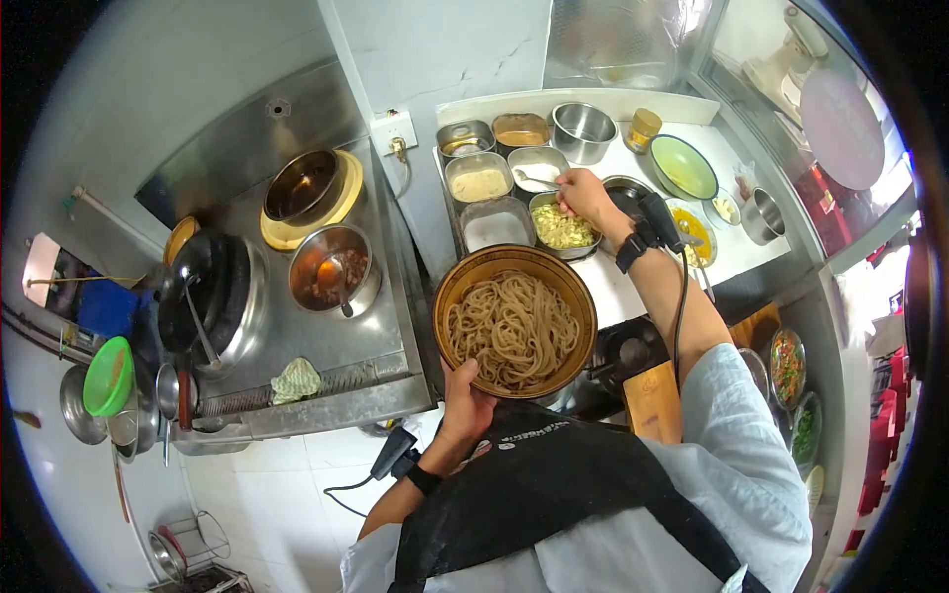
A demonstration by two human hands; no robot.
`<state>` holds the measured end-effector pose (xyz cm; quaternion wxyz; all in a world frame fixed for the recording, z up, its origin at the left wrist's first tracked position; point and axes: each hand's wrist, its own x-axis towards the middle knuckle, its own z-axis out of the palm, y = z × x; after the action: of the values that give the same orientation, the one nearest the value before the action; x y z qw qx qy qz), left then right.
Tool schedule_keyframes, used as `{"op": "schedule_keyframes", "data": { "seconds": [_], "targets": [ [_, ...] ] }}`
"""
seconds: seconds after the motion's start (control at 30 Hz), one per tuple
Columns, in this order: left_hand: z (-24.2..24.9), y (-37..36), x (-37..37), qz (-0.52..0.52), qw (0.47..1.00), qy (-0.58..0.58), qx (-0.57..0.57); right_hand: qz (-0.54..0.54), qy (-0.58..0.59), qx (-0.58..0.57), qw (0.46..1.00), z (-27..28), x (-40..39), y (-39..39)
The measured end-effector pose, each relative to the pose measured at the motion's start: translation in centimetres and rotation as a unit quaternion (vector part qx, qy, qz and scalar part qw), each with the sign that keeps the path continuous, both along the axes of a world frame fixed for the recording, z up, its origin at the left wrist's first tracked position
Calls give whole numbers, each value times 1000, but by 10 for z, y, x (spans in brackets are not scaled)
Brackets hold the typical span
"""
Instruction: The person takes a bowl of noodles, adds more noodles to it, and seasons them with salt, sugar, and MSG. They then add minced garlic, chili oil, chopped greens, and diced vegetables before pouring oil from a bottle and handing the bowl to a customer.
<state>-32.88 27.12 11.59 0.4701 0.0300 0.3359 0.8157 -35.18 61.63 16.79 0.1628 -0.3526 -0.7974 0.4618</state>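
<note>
My left hand (465, 403) grips the near rim of a brown bowl (444, 341), thumb on the edge and fingers underneath. Cooked noodles (514, 331) lie in the bowl. My right hand (585, 200) is closed on the handle of a spoon (534, 181), whose head rests in a white seasoning in a metal container (542, 158). Just below that hand is a container of chopped yellow-green vegetable (561, 225). Beside it stand a tub of white powder (496, 229) and a tub of pale yellow seasoning (478, 183).
On the left steel stove counter are a pot of reddish sauce with a ladle (334, 272), a dark pot (302, 188), a black wok (203, 287) and a crumpled cloth (296, 381). A green bowl (684, 166), a jar (644, 128) and a steel pot (583, 131) stand at the back right.
</note>
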Motion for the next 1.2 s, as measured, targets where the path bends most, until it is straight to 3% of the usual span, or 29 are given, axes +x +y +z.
{"op": "schedule_keyframes", "data": {
  "seconds": [0.33, 0.53, 0.6, 0.63, 0.73, 1.0, 1.07, 1.13, 1.2],
  "targets": [
    [1, -1, 1, -2, 1000, 1, -20, -20, 179, -200, 963, 18, 42, -3],
    [0, 2, 1, 1, 1000, -3, 15, 85, 139, -135, 977, 85, 111, -68],
    [-1, 3, 1, 6, 1000, 3, 16, 122, 71, 17, 990, 95, 119, -83],
    [-3, 2, 1, 2, 1000, 5, 20, 122, 55, 232, 964, 90, 111, -79],
    [-2, 2, 0, -5, 1000, 6, 20, 128, 86, 311, 938, 77, 68, -68],
    [-7, -1, -2, -10, 1000, -18, -10, 182, 3, 383, 906, 16, -35, -36],
    [-10, -1, -4, -10, 1000, -12, -6, 199, -21, 344, 917, 20, -35, -37],
    [-8, -2, -4, -20, 1000, -5, -6, 221, 2, 376, 900, 17, -34, -31],
    [-3, -3, -2, -20, 999, 3, -28, 184, -36, 32, 982, 26, -34, -32]
  ]
}}
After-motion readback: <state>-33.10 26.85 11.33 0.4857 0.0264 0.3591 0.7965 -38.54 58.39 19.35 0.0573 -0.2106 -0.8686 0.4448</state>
